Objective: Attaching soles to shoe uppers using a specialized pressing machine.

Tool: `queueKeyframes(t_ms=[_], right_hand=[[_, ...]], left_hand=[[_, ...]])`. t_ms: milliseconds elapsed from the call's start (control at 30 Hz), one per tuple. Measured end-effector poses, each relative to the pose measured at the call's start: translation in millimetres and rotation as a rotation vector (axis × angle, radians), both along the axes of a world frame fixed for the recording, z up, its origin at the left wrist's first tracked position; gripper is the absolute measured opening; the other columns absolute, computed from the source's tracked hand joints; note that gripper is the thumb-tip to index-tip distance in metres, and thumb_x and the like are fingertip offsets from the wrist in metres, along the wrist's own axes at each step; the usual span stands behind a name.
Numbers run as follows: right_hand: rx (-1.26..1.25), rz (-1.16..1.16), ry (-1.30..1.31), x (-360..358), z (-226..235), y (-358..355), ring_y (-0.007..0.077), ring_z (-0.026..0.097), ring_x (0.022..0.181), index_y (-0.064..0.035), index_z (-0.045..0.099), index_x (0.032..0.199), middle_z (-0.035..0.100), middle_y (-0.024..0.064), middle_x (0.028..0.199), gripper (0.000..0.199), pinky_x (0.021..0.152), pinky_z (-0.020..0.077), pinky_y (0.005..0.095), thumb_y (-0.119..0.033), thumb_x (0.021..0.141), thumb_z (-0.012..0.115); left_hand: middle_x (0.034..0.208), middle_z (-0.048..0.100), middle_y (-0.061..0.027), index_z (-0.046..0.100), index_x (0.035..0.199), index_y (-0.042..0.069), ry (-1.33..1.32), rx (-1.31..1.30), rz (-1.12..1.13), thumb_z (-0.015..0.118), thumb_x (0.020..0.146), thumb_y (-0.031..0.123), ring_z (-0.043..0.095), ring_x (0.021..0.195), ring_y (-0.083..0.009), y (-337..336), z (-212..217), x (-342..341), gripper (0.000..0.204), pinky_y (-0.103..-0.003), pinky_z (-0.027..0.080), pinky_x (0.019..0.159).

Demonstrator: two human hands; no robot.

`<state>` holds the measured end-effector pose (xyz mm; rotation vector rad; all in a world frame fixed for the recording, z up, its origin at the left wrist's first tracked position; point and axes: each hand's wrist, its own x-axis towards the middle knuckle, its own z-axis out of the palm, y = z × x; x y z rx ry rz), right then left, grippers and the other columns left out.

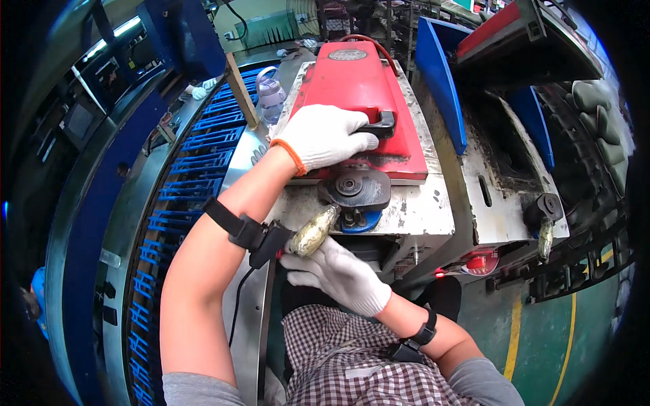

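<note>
My left hand [321, 137], in a white knit glove with an orange band at the wrist, grips the black handle [384, 125] on the front of a red machine lid [352, 81]. The lid lies down over a worn white machine body [423, 213]. Below it, a dark round pivot block [355, 187] carries a lever whose grip [315, 231] is wrapped in shiny yellowish tape. My right hand [342, 274], also gloved in white, lies just under this grip with its fingers stretched out. Whether it touches the grip I cannot tell.
On the left runs a conveyor with blue slats [196, 159]. A lidded clear bottle [271, 95] stands behind my left hand. To the right is a similar machine [508, 203] with its lid raised and its own taped lever [546, 237]. Dark racks [589, 169] stand farther right.
</note>
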<state>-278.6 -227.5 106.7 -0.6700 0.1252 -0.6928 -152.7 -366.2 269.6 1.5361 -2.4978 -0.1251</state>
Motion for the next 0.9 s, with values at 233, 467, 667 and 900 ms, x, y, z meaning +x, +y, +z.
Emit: queueKeyframes(t_ms=[233,467,667,900], right_hand=[[0.574,0.095,-0.613,-38.3,11.3,-14.6,0.0140,0.048,0.075,-0.0034,0.057,0.131,0.051,-0.0024,0.088,0.056,0.079,0.0438,0.0334,-0.041,0.093,0.072],[-0.494,-0.933,0.683,-133.5,36.9,2.2,0.0099,0.050,0.064,0.0002,0.056,0.137,0.056,0.0018,0.073,0.039,0.062,0.0430,0.0254,-0.026,0.107,0.056],[-1.184,-1.298,0.932,-112.9,61.7,-37.6,0.0308,0.066,0.102,0.0001,0.070,0.122,0.068,0.0136,0.108,0.038,0.094,0.0538,0.0410,-0.005,0.085,0.072],[-1.424,-0.647,1.553,-79.0,95.6,-48.8,0.0354,0.074,0.096,-0.0114,0.056,0.147,0.075,0.0197,0.108,0.057,0.087,0.0574,0.0461,-0.035,0.096,0.067]], left_hand=[[0.085,0.072,-0.0170,0.071,0.100,0.011,0.040,-0.055,-0.045,0.061,0.097,0.050,0.070,0.085,-0.0370,-6.8,-17.7,1.3,0.041,-0.046,0.052,0.078],[0.087,0.073,-0.0173,0.073,0.098,0.012,0.037,-0.141,0.002,0.062,0.096,0.052,0.071,0.087,-0.0377,-0.3,-14.9,-0.4,0.041,-0.047,0.053,0.079],[0.087,0.074,-0.0171,0.074,0.096,0.013,0.060,-0.132,0.066,0.064,0.094,0.056,0.072,0.087,-0.0374,4.7,-16.3,-12.4,0.044,-0.047,0.054,0.079],[0.086,0.074,-0.0166,0.075,0.094,0.013,0.054,-0.203,0.110,0.067,0.088,0.061,0.073,0.085,-0.0360,9.1,-19.8,-13.3,0.049,-0.047,0.056,0.078]])
